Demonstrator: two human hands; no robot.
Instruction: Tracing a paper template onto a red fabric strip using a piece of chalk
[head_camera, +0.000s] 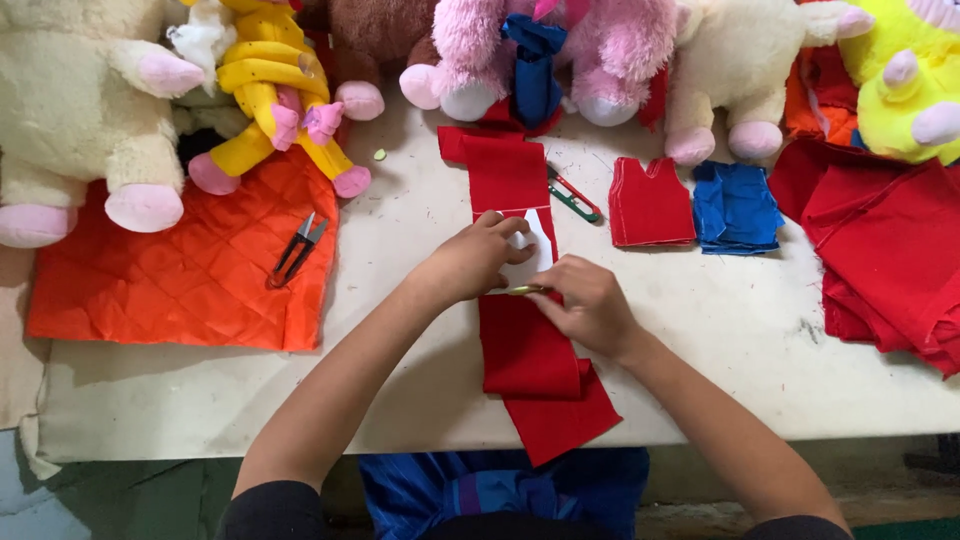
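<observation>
Red cloth strip (527, 345), judged soft and light, is being pinned flat mid-table under a white template (532, 255) by the left hand (470, 260); a pen (525, 290) is being pinched in the right hand (590, 305). Edges are judged the best hold.

snips (297, 249) on quilt (190, 270), left of strip (525, 345)

Even, soft daylight fills the scene, bright on the pale bench (720, 330) with no glare. Shadows are faint and short beneath the forearms. Focus is fairly sharp centrally; the frame's edges look slightly stretched.
</observation>
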